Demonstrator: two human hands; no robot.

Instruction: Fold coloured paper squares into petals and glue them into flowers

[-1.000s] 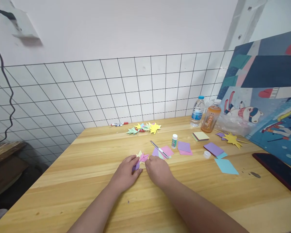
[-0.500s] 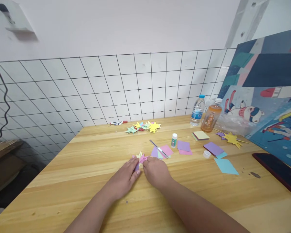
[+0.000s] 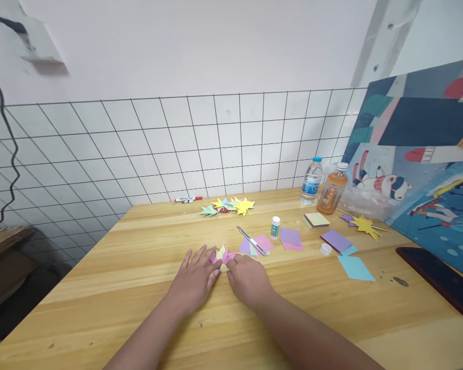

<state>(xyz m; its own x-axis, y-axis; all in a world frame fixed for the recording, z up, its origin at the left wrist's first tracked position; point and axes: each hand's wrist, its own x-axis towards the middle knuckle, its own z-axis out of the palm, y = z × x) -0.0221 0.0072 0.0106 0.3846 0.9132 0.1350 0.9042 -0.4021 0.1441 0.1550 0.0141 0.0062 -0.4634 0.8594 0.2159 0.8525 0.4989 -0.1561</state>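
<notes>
A folded-paper leaf [image 3: 223, 254] in pale yellow, pink and purple lies flat on the wooden table between my hands. My left hand [image 3: 195, 277] rests at its left edge with the fingers spread, index fingertip touching the paper. At the right edge, my right hand [image 3: 249, 278] is curled closed over the pink part, fingertips pinching or pressing it; the exact grip is hidden. Just beyond lie purple and pink paper squares [image 3: 263, 243] with a silver craft knife [image 3: 251, 240] across them. A white-capped glue bottle [image 3: 275, 227] stands upright behind.
Finished paper leaves [image 3: 244, 206] and markers [image 3: 189, 199] lie near the tiled wall. To the right are more paper squares [image 3: 356, 267], a white cap [image 3: 326, 249], a water bottle [image 3: 311, 182], an orange drink bottle [image 3: 332, 190], a yellow paper leaf [image 3: 366, 226] and a dark phone [image 3: 435, 280].
My left hand's fingers have spread apart and shifted slightly left on the paper. My right hand stays curled in place. The view has tilted up slightly.
</notes>
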